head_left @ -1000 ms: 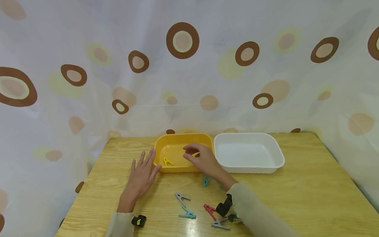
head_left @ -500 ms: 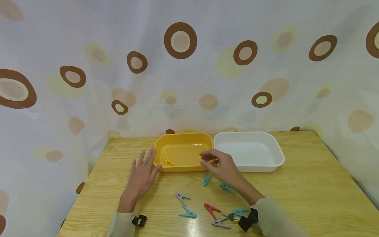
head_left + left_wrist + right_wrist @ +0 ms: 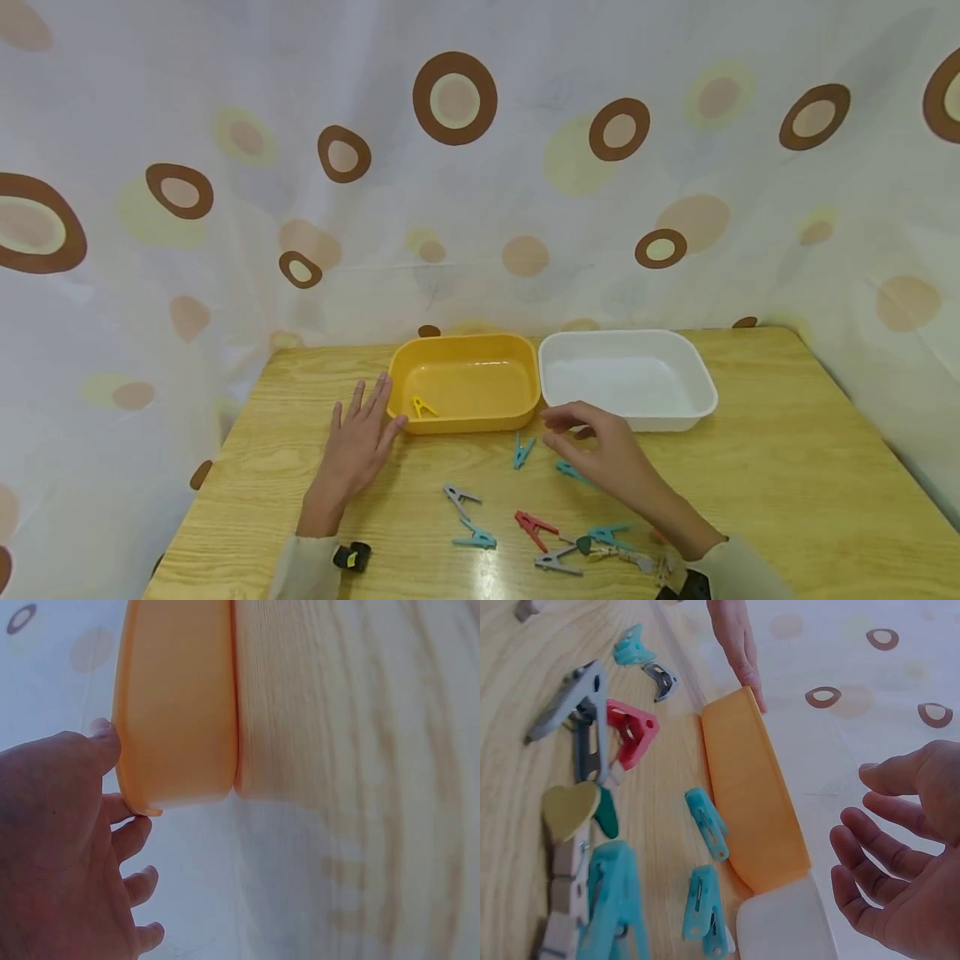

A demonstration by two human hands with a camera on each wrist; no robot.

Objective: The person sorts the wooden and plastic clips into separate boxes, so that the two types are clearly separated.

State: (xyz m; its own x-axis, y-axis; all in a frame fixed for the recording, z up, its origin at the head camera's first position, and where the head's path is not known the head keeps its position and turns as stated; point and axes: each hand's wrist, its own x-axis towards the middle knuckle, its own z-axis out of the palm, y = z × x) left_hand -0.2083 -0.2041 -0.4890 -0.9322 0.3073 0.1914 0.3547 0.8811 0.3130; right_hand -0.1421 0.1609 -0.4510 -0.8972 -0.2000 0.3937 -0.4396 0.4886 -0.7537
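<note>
My left hand (image 3: 356,442) touches the left front corner of the yellow basin (image 3: 465,426), its fingers spread and straight; the left wrist view shows thumb and index finger at the rim. A yellow clothespin (image 3: 422,407) lies inside that basin. My right hand (image 3: 607,450) hovers over the table by the front of the white basin (image 3: 663,422), fingers loosely bent and nothing between them. Below it, a teal clothespin (image 3: 572,472) is partly covered by the hand. Another teal clothespin (image 3: 522,451) lies in front of the yellow basin.
Nearer the front lie a grey clothespin (image 3: 459,498), a teal clothespin (image 3: 475,536), a red clothespin (image 3: 535,528) and another grey clothespin (image 3: 555,562). Small wooden clips, one with a green heart (image 3: 583,545), lie beside them. A patterned curtain (image 3: 525,167) hangs behind the table.
My right hand has come out of the yellow basin, moving right and toward me to the front of the white basin. The left hand keeps its place.
</note>
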